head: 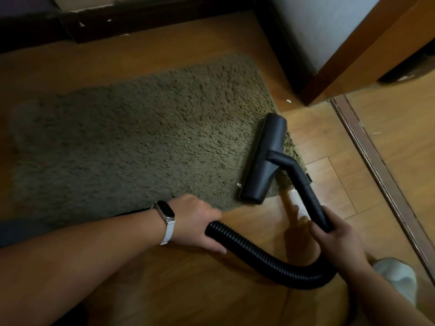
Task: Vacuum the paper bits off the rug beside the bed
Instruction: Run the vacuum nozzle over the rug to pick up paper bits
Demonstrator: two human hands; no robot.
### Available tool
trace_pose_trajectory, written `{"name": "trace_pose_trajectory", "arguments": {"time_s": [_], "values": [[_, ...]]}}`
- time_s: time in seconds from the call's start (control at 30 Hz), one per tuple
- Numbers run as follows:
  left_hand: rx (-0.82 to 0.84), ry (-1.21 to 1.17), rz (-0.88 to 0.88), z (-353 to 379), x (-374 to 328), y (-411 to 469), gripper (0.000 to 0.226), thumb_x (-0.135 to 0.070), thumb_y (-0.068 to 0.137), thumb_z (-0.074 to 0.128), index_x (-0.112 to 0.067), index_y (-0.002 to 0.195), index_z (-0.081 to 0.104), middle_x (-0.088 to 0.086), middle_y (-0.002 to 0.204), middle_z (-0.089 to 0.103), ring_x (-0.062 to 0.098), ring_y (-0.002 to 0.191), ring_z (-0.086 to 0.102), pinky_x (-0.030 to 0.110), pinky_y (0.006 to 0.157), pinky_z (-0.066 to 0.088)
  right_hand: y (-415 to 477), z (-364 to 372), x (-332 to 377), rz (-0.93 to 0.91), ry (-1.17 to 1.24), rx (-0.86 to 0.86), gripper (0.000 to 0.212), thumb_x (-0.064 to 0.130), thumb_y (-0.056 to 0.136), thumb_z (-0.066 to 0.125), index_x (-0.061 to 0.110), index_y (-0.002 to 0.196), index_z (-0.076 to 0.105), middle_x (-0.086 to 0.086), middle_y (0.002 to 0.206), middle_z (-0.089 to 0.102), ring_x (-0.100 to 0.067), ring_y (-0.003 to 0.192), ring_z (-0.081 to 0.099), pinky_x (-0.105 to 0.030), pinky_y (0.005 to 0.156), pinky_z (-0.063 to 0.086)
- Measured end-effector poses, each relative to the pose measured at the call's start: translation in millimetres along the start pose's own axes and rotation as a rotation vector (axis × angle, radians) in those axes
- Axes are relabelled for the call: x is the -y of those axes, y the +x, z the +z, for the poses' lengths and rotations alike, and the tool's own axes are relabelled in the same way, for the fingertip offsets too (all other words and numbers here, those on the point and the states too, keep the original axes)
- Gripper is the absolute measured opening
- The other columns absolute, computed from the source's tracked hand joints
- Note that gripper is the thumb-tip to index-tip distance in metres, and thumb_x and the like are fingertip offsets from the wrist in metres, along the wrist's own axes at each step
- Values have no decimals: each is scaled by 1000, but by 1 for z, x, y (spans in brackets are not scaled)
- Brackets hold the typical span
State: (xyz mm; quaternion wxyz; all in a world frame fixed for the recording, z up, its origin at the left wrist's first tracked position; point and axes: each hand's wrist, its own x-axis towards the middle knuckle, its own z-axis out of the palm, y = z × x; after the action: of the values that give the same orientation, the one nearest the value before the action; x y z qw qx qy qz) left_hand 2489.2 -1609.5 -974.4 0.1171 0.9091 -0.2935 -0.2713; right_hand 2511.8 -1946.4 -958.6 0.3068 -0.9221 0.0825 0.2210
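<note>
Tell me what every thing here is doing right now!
rug, lying on the wooden floor.
vacuum head, resting on the rug's right end.
tube, gripped by the right hand.
hose, bent in a curve, held by the left hand.
paper bit, on the rug beside the vacuum head, not sucked up.
second paper bit, on bare floor past the rug.

Light: dim, warm indoor glow, brightest on the wood floor (pixel 313 130) to the right of the rug (pixel 141 137).
Shadows: the rug's left end and the dark base (pixel 141 24) along the top sink almost to black.
Glare: a faint sheen on the vacuum head (pixel 266 156).
Sharpness: soft throughout, with the rug pile smeared at left.
Edges: wide-angle bending shows in the door frame (pixel 367 50).
</note>
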Motion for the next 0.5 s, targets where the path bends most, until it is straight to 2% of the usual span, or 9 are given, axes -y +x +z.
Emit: {"name": "trace_pose_trajectory", "arguments": {"time_s": [0.07,0.13,0.2,0.33,0.43,0.5], "values": [[-3,2,3,-2,-3,4,62,-87,75,40,-28,91,52,-10,83,60,12,70,58,32,65,53,3,-6,-1,-2,-38,16,39,27,86,69,56,108,56,-1,74,68,-17,60,65,-41,53,55],[4,16,20,-1,-5,6,62,-87,75,40,-28,91,52,-9,83,61,13,71,59,32,65,53,2,-2,2,-42,-118,42,44,21,82,73,52,112,60,2,78,69,-15,66,66,-44,60,56],[9,28,33,3,-4,3,63,-87,75,40,-28,92,53,-9,84,62,14,72,59,32,65,52,-2,8,4,-83,-156,57,47,17,78,76,45,114,64,4,86,70,-13,73,67,-40,67,56],[16,28,39,7,-1,-2,63,-87,75,40,-29,94,53,-10,84,62,13,72,59,33,65,52,-9,17,-1,-98,-176,64,48,17,79,76,44,116,62,7,85,68,-4,71,63,-24,60,48],[22,14,46,8,-5,0,62,-86,75,42,-28,94,54,-10,83,61,12,71,59,31,65,52,-11,15,-11,-52,-142,37,46,18,80,75,51,107,60,7,79,68,-7,69,64,-29,59,50],[22,8,48,7,-6,2,62,-86,75,42,-28,93,53,-10,82,60,12,71,58,32,66,52,-15,15,-16,-28,-118,25,43,18,80,74,53,100,59,6,73,67,-5,63,62,-28,56,48]]}}
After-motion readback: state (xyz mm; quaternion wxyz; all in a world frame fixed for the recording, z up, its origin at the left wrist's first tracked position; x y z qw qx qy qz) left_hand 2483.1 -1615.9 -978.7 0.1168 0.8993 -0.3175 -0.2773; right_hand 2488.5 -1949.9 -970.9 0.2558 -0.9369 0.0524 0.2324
